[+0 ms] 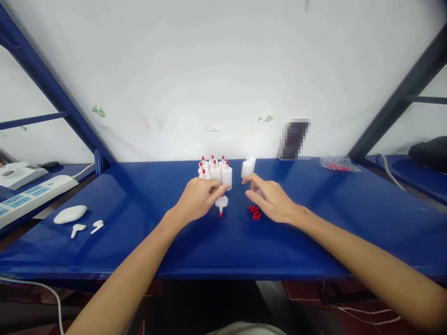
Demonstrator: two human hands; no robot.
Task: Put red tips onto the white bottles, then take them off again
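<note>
My left hand (pixel 199 197) is closed, its thumb and curled fingers together in front of a group of white squeeze bottles (pixel 226 177) with red-tipped nozzles. What those fingers hold, if anything, is hidden. Just below the thumb, a white nozzle cap (pixel 221 203) with a red tip lies on the table. My right hand (pixel 274 199) hovers with fingers bent and thumb apart from the index finger. Something whitish shows partly behind it, too covered to name. Several small red tip caps (pixel 254 212) lie in a pile beside its thumb. White bottles without red tips (pixel 247 168) stand beyond its fingertips.
On the blue table (pixel 244 251) at left lie a white earbud case (pixel 70 214) and two earbuds (pixel 78 230). A white power strip (pixel 38 194) is farther left. At the back right is a clear bag (pixel 339 164) with red pieces. A pixelated dark object (pixel 295 139) leans against the wall.
</note>
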